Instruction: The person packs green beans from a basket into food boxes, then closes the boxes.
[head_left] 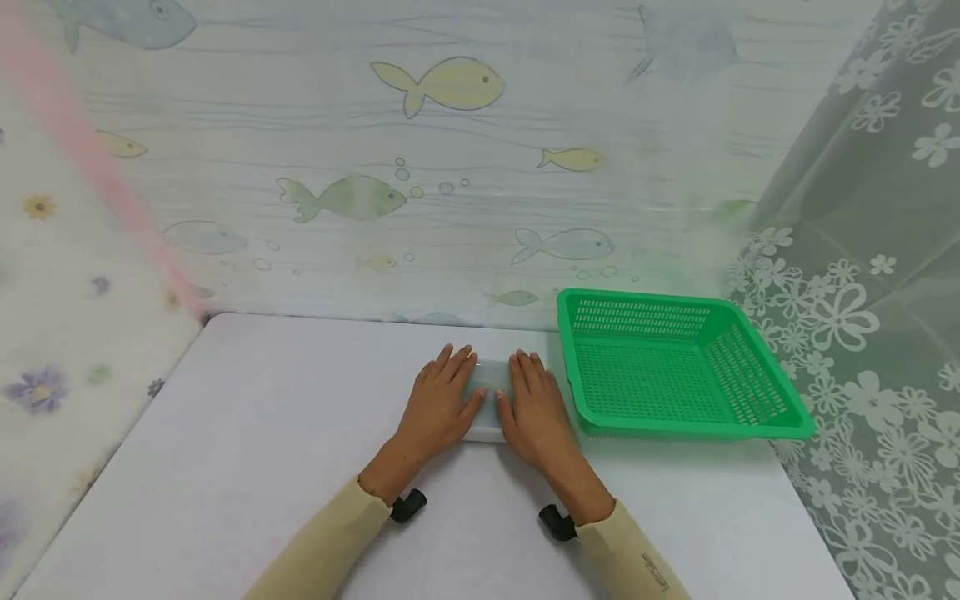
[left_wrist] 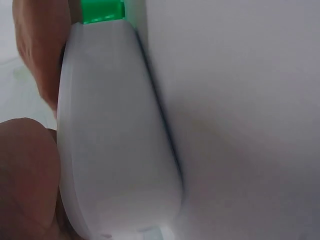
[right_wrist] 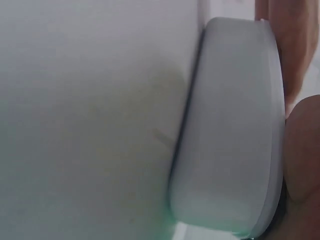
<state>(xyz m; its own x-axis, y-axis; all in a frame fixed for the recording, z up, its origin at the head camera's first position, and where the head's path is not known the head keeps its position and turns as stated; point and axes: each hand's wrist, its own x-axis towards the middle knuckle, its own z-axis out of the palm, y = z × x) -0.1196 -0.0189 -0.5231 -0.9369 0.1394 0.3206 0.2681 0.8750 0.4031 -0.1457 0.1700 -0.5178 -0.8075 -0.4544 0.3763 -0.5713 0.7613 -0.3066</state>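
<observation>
A shallow white box with a pale see-through lid (head_left: pixel 491 375) sits on the table between the two hands. My left hand (head_left: pixel 438 400) lies along the lid's left side, fingers straight and pointing away. On the right side my right hand (head_left: pixel 536 412) rests in the same way, fingers extended side by side. Both thumbs point inward over the lid without meeting. The box's smooth white side wall (left_wrist: pixel 115 125) fills the left wrist view, and the same wall (right_wrist: pixel 225 130) shows in the right wrist view. Whatever the box contains is hidden.
Right of the hands stands a green plastic basket (head_left: pixel 682 429) with perforated walls, close to the right hand. The white table (head_left: pixel 285 450) meets a fish-patterned curtain (head_left: pixel 450 183) at the back. A flower-patterned sheer curtain (head_left: pixel 870 400) hangs at the right edge.
</observation>
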